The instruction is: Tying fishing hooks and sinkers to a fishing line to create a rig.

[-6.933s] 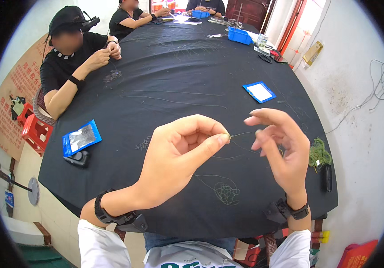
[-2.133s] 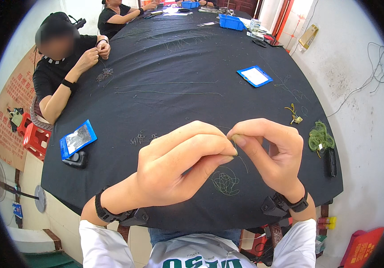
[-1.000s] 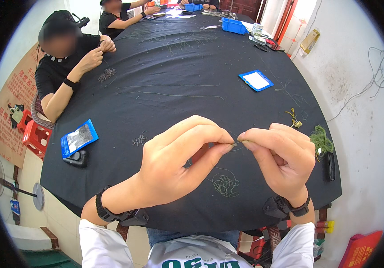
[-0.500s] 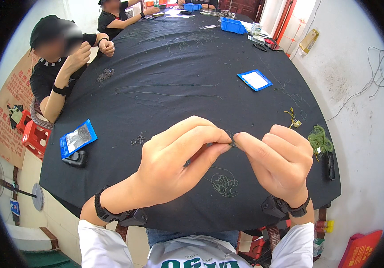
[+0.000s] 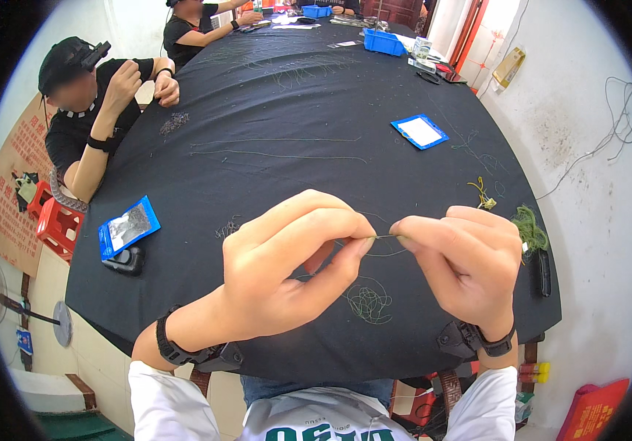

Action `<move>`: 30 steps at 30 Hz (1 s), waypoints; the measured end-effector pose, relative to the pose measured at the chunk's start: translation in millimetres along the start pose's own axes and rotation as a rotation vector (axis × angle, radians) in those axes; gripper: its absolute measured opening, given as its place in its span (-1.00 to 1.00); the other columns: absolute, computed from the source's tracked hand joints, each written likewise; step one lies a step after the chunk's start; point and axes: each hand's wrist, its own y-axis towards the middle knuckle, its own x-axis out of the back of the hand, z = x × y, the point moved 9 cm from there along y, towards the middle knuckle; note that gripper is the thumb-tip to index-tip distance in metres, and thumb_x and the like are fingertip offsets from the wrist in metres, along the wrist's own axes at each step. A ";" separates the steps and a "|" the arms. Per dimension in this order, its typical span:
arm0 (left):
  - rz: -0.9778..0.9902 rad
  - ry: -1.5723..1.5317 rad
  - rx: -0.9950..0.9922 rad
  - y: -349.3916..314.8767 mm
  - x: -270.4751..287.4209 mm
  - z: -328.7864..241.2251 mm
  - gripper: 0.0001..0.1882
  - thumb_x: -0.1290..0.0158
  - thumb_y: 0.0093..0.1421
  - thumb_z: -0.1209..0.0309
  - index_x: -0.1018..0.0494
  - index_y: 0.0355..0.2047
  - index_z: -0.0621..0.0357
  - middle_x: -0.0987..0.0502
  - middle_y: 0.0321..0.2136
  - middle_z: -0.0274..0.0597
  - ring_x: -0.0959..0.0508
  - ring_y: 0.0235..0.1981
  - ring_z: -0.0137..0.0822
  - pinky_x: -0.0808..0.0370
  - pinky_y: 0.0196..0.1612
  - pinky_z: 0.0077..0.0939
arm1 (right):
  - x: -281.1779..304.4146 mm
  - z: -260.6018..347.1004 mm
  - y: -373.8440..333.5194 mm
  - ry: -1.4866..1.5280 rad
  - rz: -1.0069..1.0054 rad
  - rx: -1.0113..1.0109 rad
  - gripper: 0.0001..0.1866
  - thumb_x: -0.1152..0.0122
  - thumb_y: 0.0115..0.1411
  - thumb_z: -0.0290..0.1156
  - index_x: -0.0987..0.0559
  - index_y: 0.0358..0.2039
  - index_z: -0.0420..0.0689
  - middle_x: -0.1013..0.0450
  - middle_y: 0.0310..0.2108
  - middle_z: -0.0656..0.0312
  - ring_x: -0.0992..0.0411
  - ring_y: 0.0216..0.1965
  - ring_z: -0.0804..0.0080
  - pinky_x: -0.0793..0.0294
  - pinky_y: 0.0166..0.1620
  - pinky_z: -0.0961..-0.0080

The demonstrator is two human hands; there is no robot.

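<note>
A thin green line [image 5: 385, 237] runs across the short gap between my two hands. My left hand [image 5: 279, 257] pinches it between thumb and forefinger. On the other side, my right hand [image 5: 470, 257] grips the same line, its remaining fingers curled in. Below them a loose tangle of green line [image 5: 369, 304] lies on the black cloth. Partly behind my left hand is a small pile of dark, thin bits [image 5: 227, 226], too small to make out. To the right of my right hand sits a bundle of green line [image 5: 527, 226].
A blue packet [image 5: 130, 229] rests on a black object at the left; another blue packet [image 5: 420, 132] lies farther right. Straight line lengths [image 5: 279, 156] cross the cloth [image 5: 286, 191]. A person [image 5: 91, 110] sits at the left edge. Blue bins [image 5: 383, 42] stand far back.
My fingertips have drawn slightly apart, so a short stretch of line now shows between them. At the left, the seated person's head has lowered and turned.
</note>
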 end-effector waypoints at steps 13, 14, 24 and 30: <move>0.008 0.014 0.016 -1.4 -3.4 2.9 -0.85 -0.14 -0.05 0.70 -0.51 -0.42 0.28 -0.51 -0.48 -0.21 -0.39 -0.62 -0.60 -0.27 -0.61 -0.78 | 10.4 5.4 0.9 0.035 -0.078 -0.025 -0.76 -0.26 -0.19 -0.64 -0.59 -0.40 -0.22 -0.29 -0.76 0.29 -0.22 -0.77 0.50 -0.17 -0.68 0.60; 0.013 0.017 0.012 -1.1 -4.9 2.3 -0.84 -0.14 -0.05 0.69 -0.51 -0.41 0.28 -0.51 -0.48 -0.21 -0.39 -0.61 -0.60 -0.27 -0.61 -0.78 | 8.8 9.9 0.5 -0.019 -0.056 0.016 -0.73 -0.27 -0.24 -0.63 -0.59 -0.40 -0.22 -0.27 -0.76 0.31 -0.20 -0.77 0.51 -0.15 -0.69 0.60; 0.041 0.028 0.006 -0.9 -8.1 0.5 -0.84 -0.14 -0.05 0.69 -0.51 -0.41 0.29 -0.51 -0.49 -0.21 -0.40 -0.61 -0.61 -0.29 -0.62 -0.79 | 0.1 17.2 -5.2 -0.172 -0.026 0.092 -0.67 -0.28 -0.29 -0.56 -0.58 -0.37 -0.20 -0.17 -0.76 0.38 -0.15 -0.75 0.56 -0.13 -0.68 0.60; 0.039 0.034 -0.004 -1.1 -8.0 -1.2 -0.85 -0.13 -0.06 0.70 -0.51 -0.43 0.28 -0.51 -0.50 -0.21 -0.40 -0.63 -0.62 -0.29 -0.63 -0.78 | -0.3 21.2 -4.6 -0.203 0.015 0.121 -0.69 -0.28 -0.26 -0.55 -0.58 -0.37 -0.19 -0.19 -0.75 0.38 -0.18 -0.74 0.56 -0.15 -0.68 0.59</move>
